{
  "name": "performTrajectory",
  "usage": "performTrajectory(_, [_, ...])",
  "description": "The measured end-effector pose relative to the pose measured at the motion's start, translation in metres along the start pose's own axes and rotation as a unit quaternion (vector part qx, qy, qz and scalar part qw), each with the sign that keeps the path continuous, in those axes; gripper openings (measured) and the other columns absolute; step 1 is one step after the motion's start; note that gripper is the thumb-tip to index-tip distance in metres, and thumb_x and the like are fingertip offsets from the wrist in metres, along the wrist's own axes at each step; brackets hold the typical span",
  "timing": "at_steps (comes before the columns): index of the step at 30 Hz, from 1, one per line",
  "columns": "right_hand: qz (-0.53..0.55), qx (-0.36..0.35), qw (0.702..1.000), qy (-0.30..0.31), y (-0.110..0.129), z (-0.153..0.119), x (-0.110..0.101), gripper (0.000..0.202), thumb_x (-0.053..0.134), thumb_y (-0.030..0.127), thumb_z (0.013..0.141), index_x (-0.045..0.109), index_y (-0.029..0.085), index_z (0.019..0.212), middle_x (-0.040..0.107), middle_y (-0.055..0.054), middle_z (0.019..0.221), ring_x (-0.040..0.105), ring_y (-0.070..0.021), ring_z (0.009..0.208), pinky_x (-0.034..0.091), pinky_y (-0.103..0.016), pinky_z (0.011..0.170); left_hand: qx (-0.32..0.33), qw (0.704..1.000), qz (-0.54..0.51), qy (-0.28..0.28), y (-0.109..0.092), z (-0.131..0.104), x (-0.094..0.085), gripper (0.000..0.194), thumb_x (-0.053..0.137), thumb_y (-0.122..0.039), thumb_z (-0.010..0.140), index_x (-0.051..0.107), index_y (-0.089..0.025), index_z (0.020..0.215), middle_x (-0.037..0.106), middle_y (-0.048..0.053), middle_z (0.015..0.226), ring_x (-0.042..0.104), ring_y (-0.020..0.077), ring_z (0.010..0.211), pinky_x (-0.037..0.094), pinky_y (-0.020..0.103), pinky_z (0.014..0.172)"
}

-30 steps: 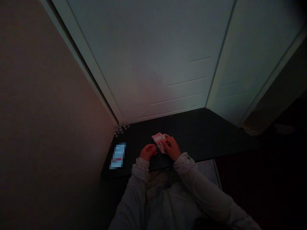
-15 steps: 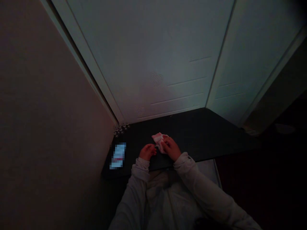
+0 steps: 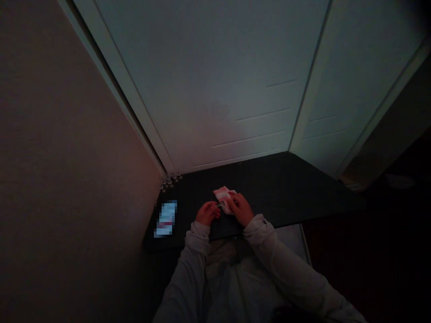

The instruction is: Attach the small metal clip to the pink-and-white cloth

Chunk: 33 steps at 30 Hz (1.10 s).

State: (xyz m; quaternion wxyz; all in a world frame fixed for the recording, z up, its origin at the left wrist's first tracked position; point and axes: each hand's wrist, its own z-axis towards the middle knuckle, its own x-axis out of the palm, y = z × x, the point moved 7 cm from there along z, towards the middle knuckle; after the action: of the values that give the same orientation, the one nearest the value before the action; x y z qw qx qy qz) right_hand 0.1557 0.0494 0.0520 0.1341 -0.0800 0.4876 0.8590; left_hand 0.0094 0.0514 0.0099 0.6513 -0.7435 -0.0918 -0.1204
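Over the dark table my left hand [image 3: 206,213] is closed, its fingertips pinching a small shiny metal piece [image 3: 219,205] whose kind is too small and dim to make out. The piece points to the right, towards the cloth. My right hand [image 3: 241,210] is closed on a crumpled pink-and-white cloth [image 3: 222,194]; one corner of it spreads out flat to the upper left. The metal piece's right end meets the cloth's edge, and the right fingertips are partly hidden in the folds.
A lit phone [image 3: 165,219], its screen blurred out, lies on the left of the black table [image 3: 279,188]. Several small shiny metal objects [image 3: 170,181] cluster in the back left corner. A white panel with heart patterns [image 3: 220,111] rises behind; a wall [image 3: 84,148] stands at left.
The metal piece between my hands shows more clearly now. Both hands and the cloth have hardly moved.
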Motion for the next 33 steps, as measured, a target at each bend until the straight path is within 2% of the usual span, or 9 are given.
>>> performTrajectory(7, [0.001,-0.004,1.000,-0.007,-0.002,0.001,-0.001,0.020,0.043,0.031,0.077,0.051,0.019,0.062,0.053,-0.006,0.082,0.048,-0.0187,0.091,0.037,-0.033,0.079,0.010,1.000,0.021,0.003,0.003,0.004,-0.003,0.046,0.070,-0.034,0.048,0.049,-0.013,0.083,0.060,0.002,0.059,0.053,0.0100,0.045,0.040,0.023,0.045])
performTrajectory(13, [0.030,-0.037,0.999,0.025,0.004,0.000,0.003,0.013,0.044,0.028,0.077,0.052,0.018,0.076,0.051,-0.008,0.089,0.043,-0.0188,0.103,0.036,-0.033,0.082,-0.005,1.000,0.003,-0.009,0.003,0.004,-0.005,0.046,0.068,-0.038,0.049,0.047,-0.014,0.082,0.061,0.002,0.058,0.054,0.0101,0.043,0.039,0.022,0.044])
performTrajectory(24, [0.015,-0.011,0.999,0.038,0.007,-0.001,0.004,0.020,0.042,0.031,0.078,0.051,0.018,0.066,0.052,-0.007,0.085,0.046,-0.0182,0.098,0.037,-0.032,0.080,-0.012,0.999,0.029,-0.026,0.003,0.001,-0.004,0.044,0.061,-0.051,0.053,0.044,-0.015,0.071,0.058,0.000,0.046,0.050,0.0110,0.035,0.035,0.022,0.037])
performTrajectory(30, [0.038,-0.035,0.997,0.057,0.015,-0.001,0.004,0.016,0.045,0.032,0.076,0.053,0.019,0.075,0.051,-0.007,0.088,0.041,-0.0189,0.106,0.036,-0.032,0.083,-0.015,0.999,0.018,-0.031,0.003,0.003,-0.006,0.044,0.058,-0.053,0.054,0.045,-0.014,0.070,0.057,0.001,0.043,0.049,0.0117,0.033,0.034,0.022,0.034])
performTrajectory(33, [0.033,-0.034,0.997,0.055,0.014,-0.001,0.004,0.014,0.046,0.031,0.076,0.052,0.018,0.072,0.051,-0.007,0.086,0.043,-0.0194,0.104,0.037,-0.032,0.082,-0.019,0.999,0.020,-0.030,0.005,0.003,-0.006,0.044,0.057,-0.054,0.055,0.045,-0.014,0.070,0.057,0.001,0.042,0.049,0.0117,0.033,0.033,0.022,0.034])
